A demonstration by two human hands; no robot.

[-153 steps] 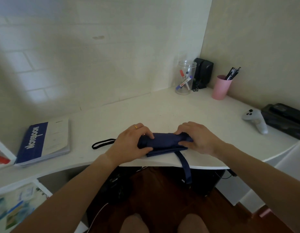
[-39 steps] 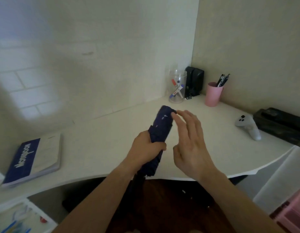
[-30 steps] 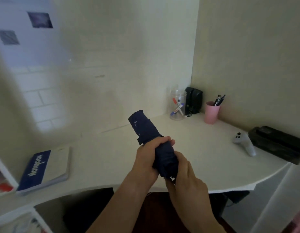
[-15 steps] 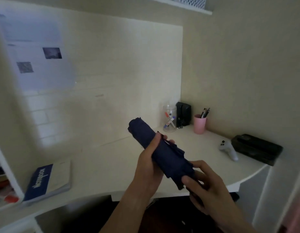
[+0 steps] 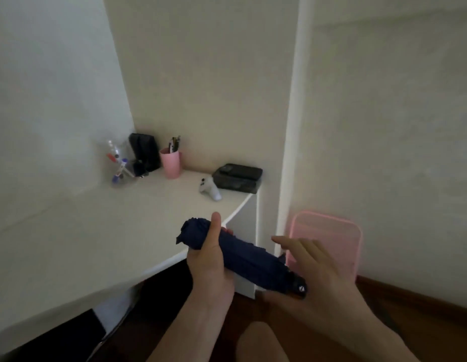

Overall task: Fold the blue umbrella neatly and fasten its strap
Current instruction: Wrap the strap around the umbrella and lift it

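The blue umbrella point(image 5: 246, 259) is rolled into a tight bundle and held in the air off the front edge of the white desk point(image 5: 101, 231), its black handle end pointing lower right. My left hand point(image 5: 210, 259) is wrapped around its upper part, thumb pointing up. My right hand point(image 5: 316, 270) hovers beside the handle end with fingers spread and slightly curled, gripping nothing; its palm is near the handle. I cannot make out the strap.
At the desk's back corner stand a clear jar of markers point(image 5: 118, 165), a black box point(image 5: 145, 155) and a pink pen cup point(image 5: 171, 163). A white controller point(image 5: 210, 189) and a black case point(image 5: 237, 177) lie at the right end. A pink bin point(image 5: 329, 244) stands by the wall.
The view has swung right, so the notebook left the frame. The umbrella has tilted lower toward the right, and my right hand has let go of its lower end and opened.
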